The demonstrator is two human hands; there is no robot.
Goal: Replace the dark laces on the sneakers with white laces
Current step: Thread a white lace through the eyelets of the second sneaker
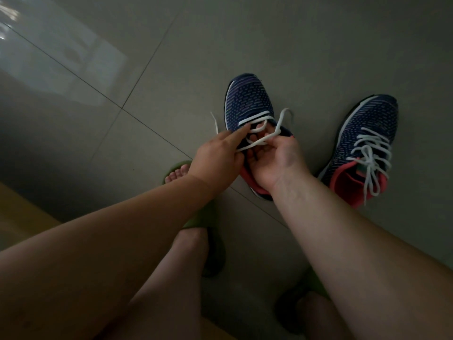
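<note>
Two navy knit sneakers with red linings stand on the grey tiled floor. The left sneaker (248, 101) has a white lace (256, 118) threaded through its lowest eyelets only. My left hand (218, 155) holds the lace at the sneaker's left side, index finger stretched toward the eyelets. My right hand (277, 160) pinches the other strand above the tongue. One loose lace end trails left over the floor, another loops up to the right. The right sneaker (367, 133) is fully laced in white and tied loosely.
My bare feet in green slippers (196, 217) rest on the floor close below the sneakers. A wooden edge (22, 207) shows at the lower left. Pale window light reflects on the floor tiles (73, 57) at the upper left.
</note>
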